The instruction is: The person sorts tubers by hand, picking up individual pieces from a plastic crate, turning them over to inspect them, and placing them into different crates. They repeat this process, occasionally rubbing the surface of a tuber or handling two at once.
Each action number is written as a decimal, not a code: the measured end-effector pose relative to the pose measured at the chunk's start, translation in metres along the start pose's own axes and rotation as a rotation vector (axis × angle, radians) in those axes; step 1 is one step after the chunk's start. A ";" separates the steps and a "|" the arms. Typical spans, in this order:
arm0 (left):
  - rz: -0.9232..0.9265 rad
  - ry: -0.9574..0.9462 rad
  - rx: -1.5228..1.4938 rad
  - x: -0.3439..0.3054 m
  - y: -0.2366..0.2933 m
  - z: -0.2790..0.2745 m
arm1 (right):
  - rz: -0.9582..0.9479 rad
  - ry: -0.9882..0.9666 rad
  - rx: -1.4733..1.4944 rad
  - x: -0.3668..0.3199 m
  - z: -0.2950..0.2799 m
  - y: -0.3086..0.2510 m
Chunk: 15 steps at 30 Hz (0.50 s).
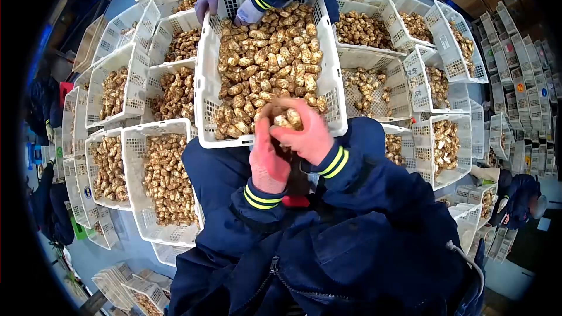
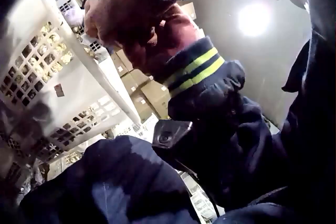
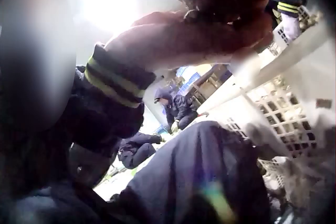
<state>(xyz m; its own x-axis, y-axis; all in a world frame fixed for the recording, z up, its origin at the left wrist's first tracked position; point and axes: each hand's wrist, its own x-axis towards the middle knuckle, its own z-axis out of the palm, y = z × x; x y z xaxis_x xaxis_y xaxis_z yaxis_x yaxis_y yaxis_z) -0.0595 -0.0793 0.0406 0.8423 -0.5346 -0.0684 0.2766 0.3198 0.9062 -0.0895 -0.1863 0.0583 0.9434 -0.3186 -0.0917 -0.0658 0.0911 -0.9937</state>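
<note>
Only my head camera looks down into the heaped white crate [image 1: 206, 87]; the left wrist view instead gives me a bright ceiling light [image 2: 253, 19], and the right wrist view a seated person in a dark hood [image 3: 178, 109]. Both wrist views leave the grip too dark to read. From above, I see the left hand [image 1: 269, 162] and right hand [image 1: 307, 134] together, curled round a few knobbly brown tubers [image 1: 288, 120], over the crate's near rim.
</note>
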 end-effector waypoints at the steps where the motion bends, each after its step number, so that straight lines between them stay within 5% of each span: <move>1: 0.025 0.027 -0.027 -0.001 -0.009 -0.008 | -0.137 -0.011 -0.087 0.003 0.006 0.005; 3: 0.050 0.053 -0.273 0.006 -0.003 -0.018 | -0.260 -0.053 -0.181 0.010 0.015 -0.002; 6: 0.092 0.313 -0.269 0.016 0.015 -0.021 | 0.084 -0.212 -0.045 0.009 0.015 -0.002; 9: 0.094 0.099 0.013 0.022 0.002 -0.031 | 0.448 -0.291 0.306 0.005 0.017 0.003; 12: -0.029 0.001 0.111 0.012 0.013 -0.023 | 0.447 -0.314 0.303 0.005 0.006 0.014; 15: 0.100 -0.043 0.100 0.014 0.004 -0.024 | 0.475 -0.223 0.251 -0.002 0.000 0.008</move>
<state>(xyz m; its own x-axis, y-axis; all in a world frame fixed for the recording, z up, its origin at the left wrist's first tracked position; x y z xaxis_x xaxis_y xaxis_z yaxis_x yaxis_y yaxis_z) -0.0361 -0.0671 0.0331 0.8423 -0.5375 0.0399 0.1434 0.2947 0.9448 -0.0919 -0.1852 0.0505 0.8770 0.0160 -0.4803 -0.4449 0.4047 -0.7989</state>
